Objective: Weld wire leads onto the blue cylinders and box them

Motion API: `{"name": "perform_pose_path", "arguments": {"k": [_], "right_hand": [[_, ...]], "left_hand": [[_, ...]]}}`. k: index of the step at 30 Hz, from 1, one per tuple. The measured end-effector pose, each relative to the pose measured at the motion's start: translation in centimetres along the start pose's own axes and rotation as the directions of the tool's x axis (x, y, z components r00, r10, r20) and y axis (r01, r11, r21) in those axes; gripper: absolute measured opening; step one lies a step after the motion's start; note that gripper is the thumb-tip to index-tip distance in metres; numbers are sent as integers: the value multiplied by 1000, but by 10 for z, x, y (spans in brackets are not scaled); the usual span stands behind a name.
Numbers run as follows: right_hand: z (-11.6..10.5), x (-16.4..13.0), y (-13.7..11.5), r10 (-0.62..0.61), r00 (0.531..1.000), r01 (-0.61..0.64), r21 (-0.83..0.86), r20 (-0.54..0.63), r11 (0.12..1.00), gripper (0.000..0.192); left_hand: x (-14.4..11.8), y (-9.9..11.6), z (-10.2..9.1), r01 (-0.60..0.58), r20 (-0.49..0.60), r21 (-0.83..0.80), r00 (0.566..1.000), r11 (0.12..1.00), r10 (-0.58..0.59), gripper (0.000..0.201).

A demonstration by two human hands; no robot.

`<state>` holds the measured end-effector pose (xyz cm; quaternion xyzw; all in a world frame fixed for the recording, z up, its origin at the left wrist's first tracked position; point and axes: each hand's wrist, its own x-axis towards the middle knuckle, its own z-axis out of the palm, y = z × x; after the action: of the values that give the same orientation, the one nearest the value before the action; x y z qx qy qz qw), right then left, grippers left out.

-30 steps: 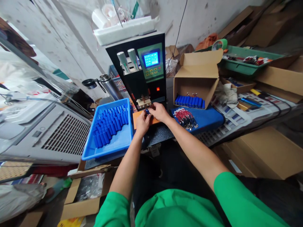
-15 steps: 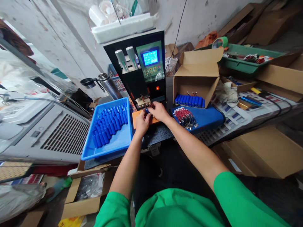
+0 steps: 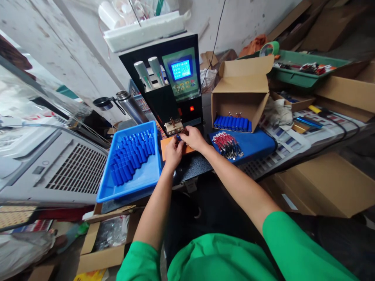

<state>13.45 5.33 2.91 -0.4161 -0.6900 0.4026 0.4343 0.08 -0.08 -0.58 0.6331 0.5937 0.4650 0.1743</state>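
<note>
Pinching a small blue cell [image 3: 178, 137] between both hands, directly under the welding head [image 3: 173, 126] of the black spot welder [image 3: 171, 84]. Left hand [image 3: 173, 152] closing its fingers [image 3: 177, 144] on the near end of the cell, right hand [image 3: 191, 137] curling its fingers [image 3: 184, 134] over the far end from the other side; fingertips of the two hands nearly meeting around it. Resting both hands over an orange pad [image 3: 167, 145] lying just beneath the fingers.

Sitting just left of the left fingers: a blue tray [image 3: 137, 181] holding rows of blue cells [image 3: 131, 158]. Lying near the right fingers, to their right: a bundle of red and black leads [image 3: 227, 143] on a blue mat [image 3: 258, 142]. Standing beyond that, well past the fingertips: an open cardboard box [image 3: 241, 88] with a row of finished blue cells [image 3: 231, 123] inside. Glowing above the fingers: the welder's blue screen [image 3: 181, 70].
</note>
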Motion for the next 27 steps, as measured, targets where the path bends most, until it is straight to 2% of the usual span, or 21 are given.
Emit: {"name": "perform_pose_path", "arguments": {"k": [13,19,23,27], "right_hand": [[-3,-13,-4,77,997,-77,28,-23,997,13],[-10,-34,-15,52,997,-59,-126,-52,990,15],[-13,-48,-25,21,999,-32,-251,-49,968,21],[-11,-50,-29,19,998,-37,-306,-62,951,29]], "left_hand": [[-1,9,-1,7,13,-23,1000,1000,-6,25],[-5,11,1,20,-43,19,999,1000,-19,17],[-8,12,3,-9,-93,103,996,995,18,13],[-9,14,1,-56,-88,211,993,976,76,12]]}}
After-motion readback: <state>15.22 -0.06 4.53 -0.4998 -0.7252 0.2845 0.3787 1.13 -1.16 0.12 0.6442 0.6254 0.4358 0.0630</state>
